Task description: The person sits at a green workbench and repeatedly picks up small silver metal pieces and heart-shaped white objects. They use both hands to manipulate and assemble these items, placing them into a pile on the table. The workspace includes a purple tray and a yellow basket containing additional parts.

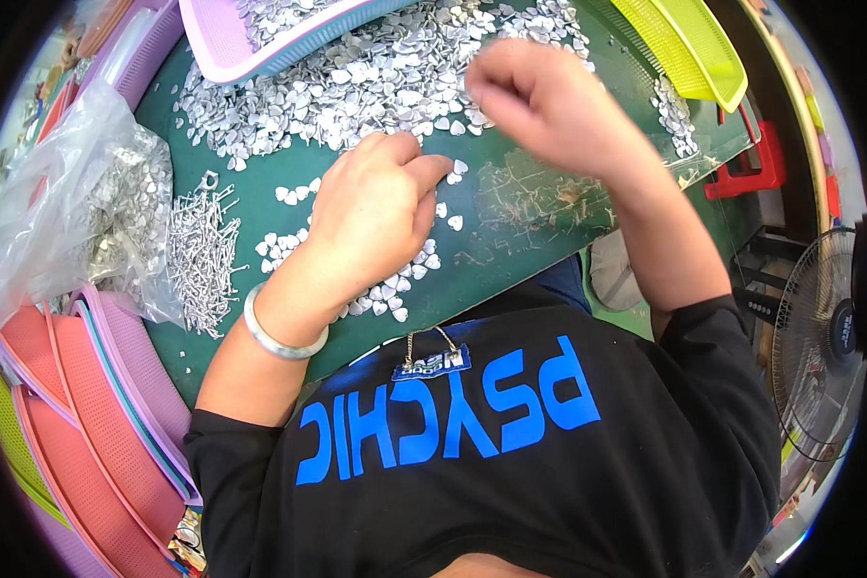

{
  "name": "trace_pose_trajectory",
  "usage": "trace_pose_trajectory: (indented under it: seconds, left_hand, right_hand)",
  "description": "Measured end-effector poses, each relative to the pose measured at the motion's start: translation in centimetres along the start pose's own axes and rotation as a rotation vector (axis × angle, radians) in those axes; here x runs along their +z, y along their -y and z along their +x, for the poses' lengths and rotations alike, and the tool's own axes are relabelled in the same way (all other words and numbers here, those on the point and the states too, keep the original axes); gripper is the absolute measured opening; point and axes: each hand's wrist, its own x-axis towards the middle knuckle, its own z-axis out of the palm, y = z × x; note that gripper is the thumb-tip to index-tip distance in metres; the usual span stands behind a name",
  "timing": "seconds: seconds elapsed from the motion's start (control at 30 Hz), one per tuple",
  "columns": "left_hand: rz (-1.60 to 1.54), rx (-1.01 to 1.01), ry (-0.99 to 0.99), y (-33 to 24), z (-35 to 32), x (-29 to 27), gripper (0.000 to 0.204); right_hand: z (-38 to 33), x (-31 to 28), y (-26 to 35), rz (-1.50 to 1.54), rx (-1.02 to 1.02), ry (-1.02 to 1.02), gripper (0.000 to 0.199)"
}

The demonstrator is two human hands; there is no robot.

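Observation:
Small silver heart-shaped pieces (376, 91) lie in a wide heap across the far side of the green table. My left hand (371, 207) rests palm down on the near side of the heap, its index finger stretched to a single heart (458, 169). The other fingers bend toward the tabletop, and their tips are partly hidden. Around this wrist lie more loose hearts (385, 294), some covered by the hand. Raised at the heap's right edge, my right hand (539, 101) is curled with its fingers drawn in, slightly blurred; anything in it is hidden.
Thin silver metal pins (202, 255) are piled at left beside a clear plastic bag (130, 207). A pink-and-blue basket (308, 48) stands on the heap, a lime basket (694, 48) at far right. Stacked baskets (96, 414) fill the lower left; a fan (824, 337) stands right.

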Motion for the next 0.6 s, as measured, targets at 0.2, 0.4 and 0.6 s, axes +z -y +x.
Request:
trace_pose_trajectory:
  seconds: [0.2, 0.4, 0.6]
  left_hand:
    - [-0.005, 0.004, -0.007, -0.1, 0.3, 0.0, 0.014]
    - [0.016, -0.088, -0.001, -0.7, 0.5, 0.8, 0.016]
    - [-0.015, -0.066, -0.038, -0.7, 0.9, 1.4, 0.012]
  right_hand:
    - [8.7, -3.0, -0.4, -0.089, -0.117, -0.266, 0.016]
    - [6.2, -1.8, -0.2, -0.208, -0.128, -0.120, 0.018]
    - [0.8, 0.6, -1.0, -0.251, -0.076, 0.224, 0.010]
